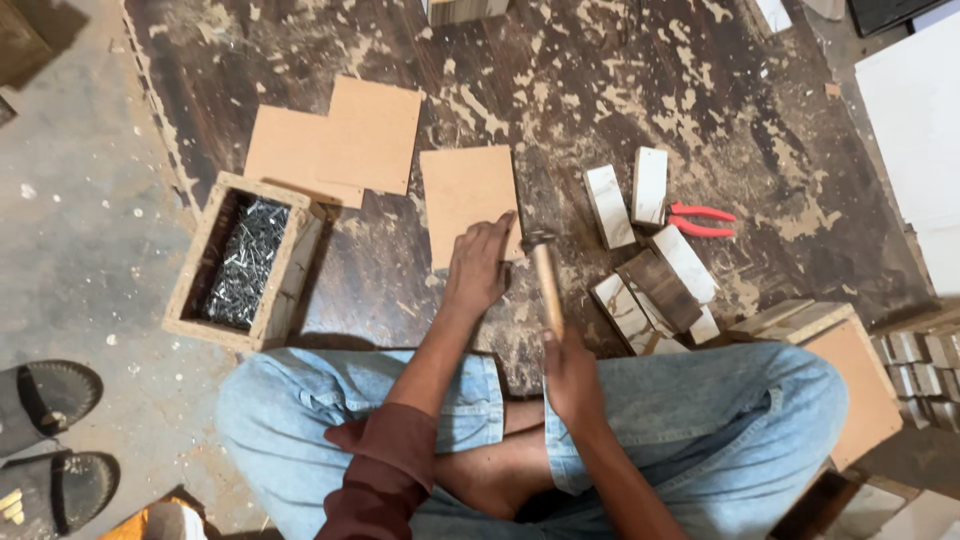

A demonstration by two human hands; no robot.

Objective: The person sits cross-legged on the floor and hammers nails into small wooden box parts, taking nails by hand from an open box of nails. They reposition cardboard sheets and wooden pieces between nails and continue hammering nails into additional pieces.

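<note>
The small fibreboard panel [467,203], right of the nail-filled wooden box [243,262], is pinned flat at its near edge by the left hand [480,262], fingers best kept clear while the hammer [546,275], gripped in the closed right hand [568,372], is brought squarely down beside it.

Left hand [480,262] extended forward, palm down, fingers flat; right hand [570,372] fist-closed, forearm angled inward, both elbows bent.
</note>
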